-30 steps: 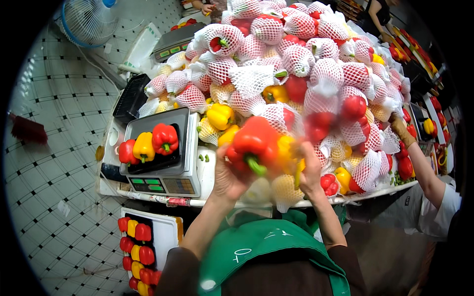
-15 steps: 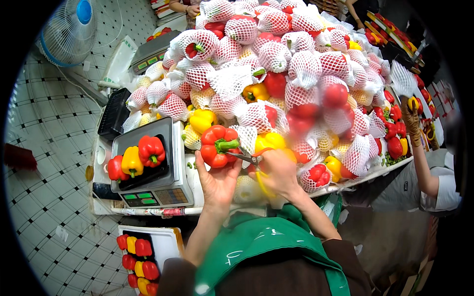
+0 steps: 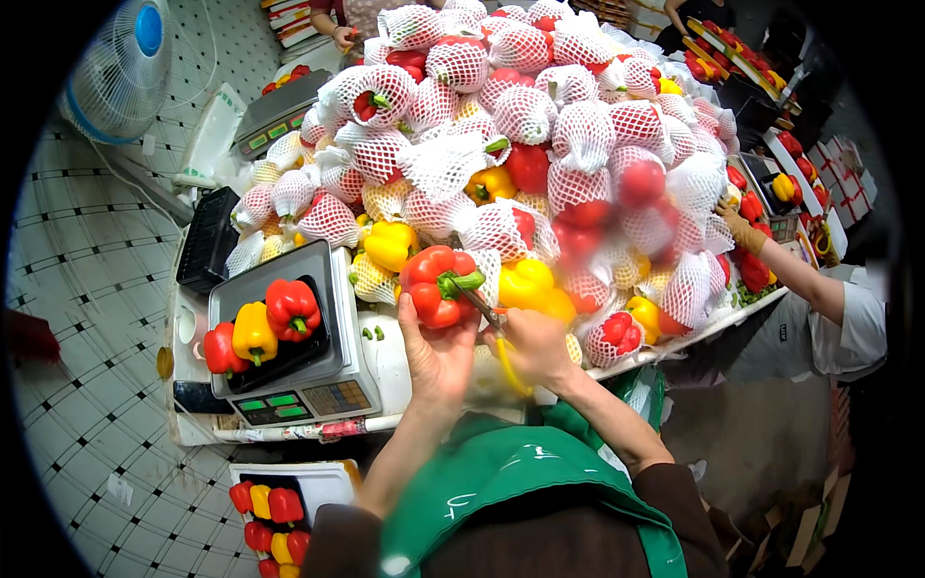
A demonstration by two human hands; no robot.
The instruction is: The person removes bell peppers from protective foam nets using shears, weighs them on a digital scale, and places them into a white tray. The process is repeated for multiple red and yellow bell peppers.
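Observation:
My left hand (image 3: 439, 364) is closed around a red bell pepper (image 3: 425, 296), its green stem (image 3: 463, 281) pointing right. In my right hand (image 3: 541, 349) is a pair of scissors with yellow handles (image 3: 508, 363); the blades reach up to the stem. Whether they touch it I cannot tell. Left of my hands, a digital scale (image 3: 337, 396) bears a black tray (image 3: 313, 354) with two red peppers and a yellow one. Small green stem pieces (image 3: 373, 333) lie beside the scale. Yellow peppers (image 3: 532, 287) sit just beyond my right hand.
A big heap of peppers in white foam nets (image 3: 525, 114) covers the table. Below its front edge stands a white box (image 3: 332, 471) with rows of peppers. A fan (image 3: 120, 72) stands far left. At right, a co-worker's gloved hand (image 3: 742, 227) reaches into the heap's edge.
The view has shifted slightly. The pepper in my left hand is tilted a little, and the scissors point more steeply up. The co-worker's gloved hand has moved from the far side toward the heap.

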